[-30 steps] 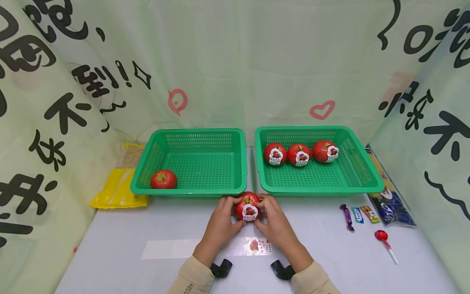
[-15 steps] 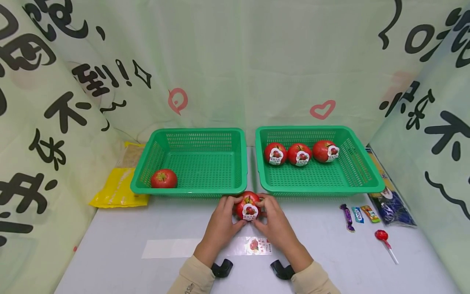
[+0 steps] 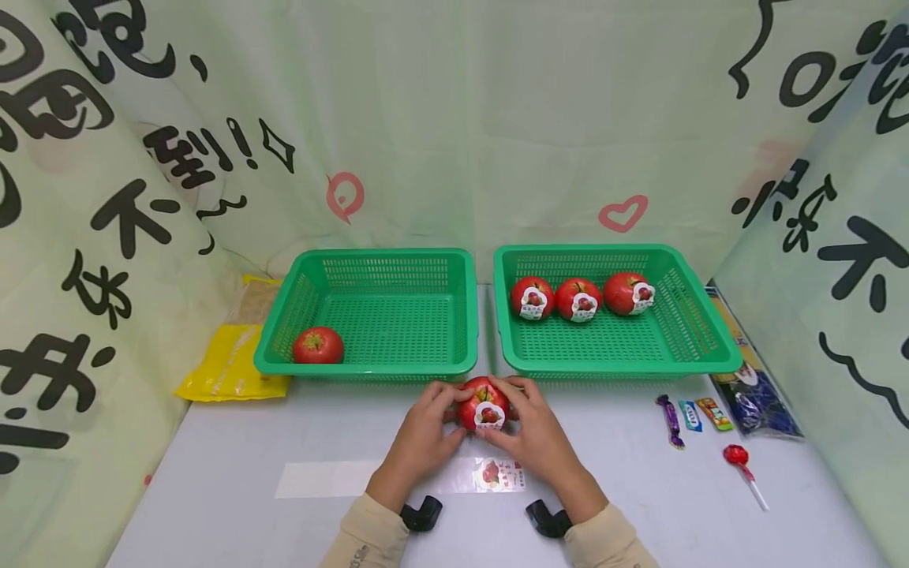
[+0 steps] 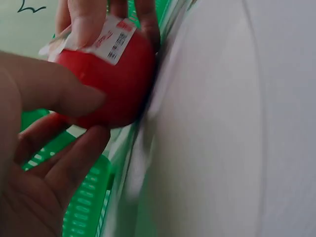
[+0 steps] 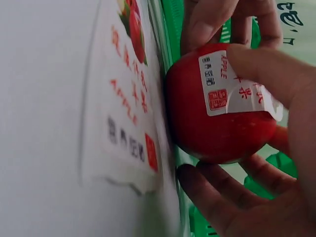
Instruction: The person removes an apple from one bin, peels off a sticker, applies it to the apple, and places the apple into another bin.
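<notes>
We see the apple (image 3: 483, 405) resting on the table (image 3: 213, 457) before the baskets (image 3: 383, 315), our left hand (image 3: 420, 430) and right hand (image 3: 534, 430) cupping its sides. It looks firm, smooth, perhaps slippery; the label seems partly loose.

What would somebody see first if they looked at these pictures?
Two hands, the left hand and the right hand, hold a red apple with a sticker at the front of the table. Behind them sit two green baskets: the right basket holds three stickered apples in a row, the left basket one bare apple in its corner.
</notes>
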Available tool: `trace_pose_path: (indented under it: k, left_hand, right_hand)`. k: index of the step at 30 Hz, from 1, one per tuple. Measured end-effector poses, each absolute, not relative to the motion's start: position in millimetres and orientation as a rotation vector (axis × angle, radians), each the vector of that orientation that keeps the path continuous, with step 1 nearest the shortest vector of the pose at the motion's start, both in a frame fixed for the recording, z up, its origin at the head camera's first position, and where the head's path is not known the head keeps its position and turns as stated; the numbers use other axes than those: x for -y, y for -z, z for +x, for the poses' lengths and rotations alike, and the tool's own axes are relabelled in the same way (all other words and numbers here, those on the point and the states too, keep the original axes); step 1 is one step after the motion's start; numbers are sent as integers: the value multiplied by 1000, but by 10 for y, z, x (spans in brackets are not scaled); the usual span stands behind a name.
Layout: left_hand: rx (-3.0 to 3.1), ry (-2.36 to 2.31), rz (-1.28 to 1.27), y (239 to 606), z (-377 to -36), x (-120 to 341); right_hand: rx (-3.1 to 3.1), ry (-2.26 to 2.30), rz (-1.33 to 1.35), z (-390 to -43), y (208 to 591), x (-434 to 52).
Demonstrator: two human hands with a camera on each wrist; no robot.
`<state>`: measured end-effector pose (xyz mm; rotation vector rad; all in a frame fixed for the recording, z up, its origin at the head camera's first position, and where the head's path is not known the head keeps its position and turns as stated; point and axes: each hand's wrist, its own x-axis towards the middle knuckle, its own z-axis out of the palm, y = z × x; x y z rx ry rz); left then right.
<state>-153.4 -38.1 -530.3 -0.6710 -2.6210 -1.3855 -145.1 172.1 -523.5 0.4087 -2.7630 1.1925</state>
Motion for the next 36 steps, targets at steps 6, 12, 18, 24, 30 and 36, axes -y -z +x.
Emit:
trace_pose_path:
  k: [6, 12, 18, 24, 30, 36]
  left_hand:
    - [2634, 1531, -777, 5262, -1518, 382]
    - [2653, 1838, -614, 5203, -1578, 176]
    - [2617, 1915, -476, 4995, -1782, -234]
    - [2634, 1808, -279, 4868, -1976, -580]
    - [2664, 1718, -198, 4866, -2020, -669]
    - [2683, 1671, -207, 4859, -2042, -672]
  right_hand:
    - [2804, -1219, 386, -1438, 5197, -1830]
    - [2698, -1271, 489, -1406, 5021, -2113]
    - [2294, -1716, 355, -1341, 4622, -2384]
    - [2514, -1492, 80, -1695, 4087, -2587]
    - [3044, -865, 218, -2407, 3798, -2584]
    - [3341, -539, 470, -2897, 3902, -2409]
